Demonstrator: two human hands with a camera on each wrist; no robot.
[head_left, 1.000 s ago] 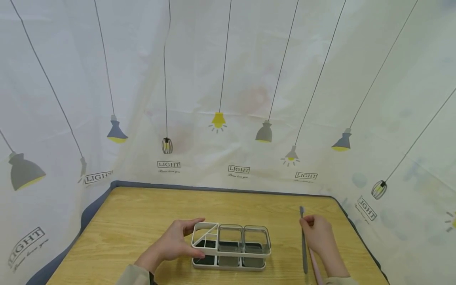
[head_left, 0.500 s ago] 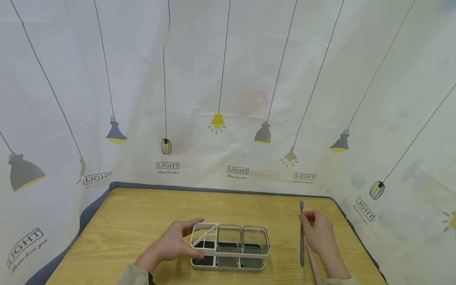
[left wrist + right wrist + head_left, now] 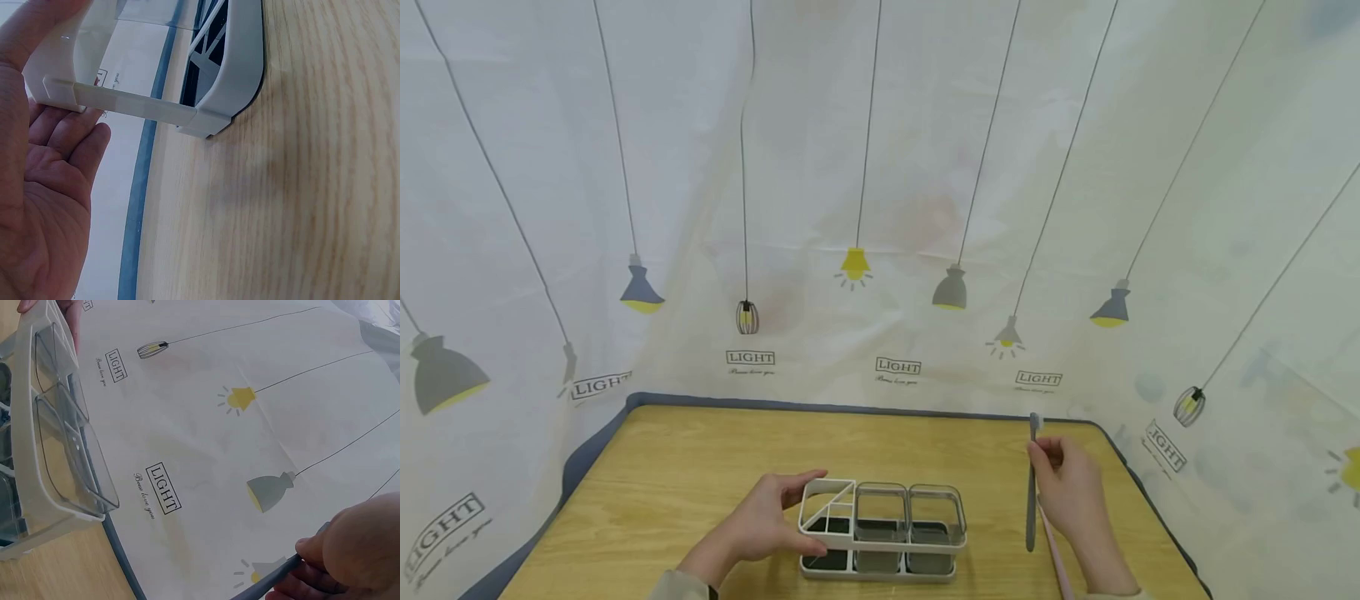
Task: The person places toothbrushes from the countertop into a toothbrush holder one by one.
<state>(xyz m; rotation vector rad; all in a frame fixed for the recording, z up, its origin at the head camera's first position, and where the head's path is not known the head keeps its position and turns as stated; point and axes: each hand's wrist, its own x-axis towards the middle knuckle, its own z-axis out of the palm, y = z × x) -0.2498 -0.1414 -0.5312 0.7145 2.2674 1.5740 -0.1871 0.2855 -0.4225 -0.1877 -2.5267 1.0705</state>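
My left hand (image 3: 763, 517) grips the left end of the upper tier of a white toothbrush holder (image 3: 917, 547), thumb in front and fingers behind. The holder has two tiers, with slanted slots on the left and two clear cups (image 3: 882, 533) side by side to the right. In the left wrist view, the holder's base (image 3: 244, 69) rests on the table. To its right, my right hand (image 3: 1071, 492) pinches a grey toothbrush (image 3: 1032, 517) between thumb and fingers, bristle head up and handle pointing down. The right wrist view shows the toothbrush (image 3: 272, 578) apart from the holder (image 3: 25, 412).
A thin pink handle (image 3: 1056, 554) lies on the wooden table (image 3: 700, 450) beneath my right hand, partly hidden by it. White sheeting (image 3: 820, 192) printed with hanging lamps encloses the table at the back and sides. A blue band (image 3: 715, 403) runs along the table's far edge.
My right hand has raised the grey toothbrush and stood it more upright, its lower end now higher. The left hand has kept its grip on the holder, which stays in place.
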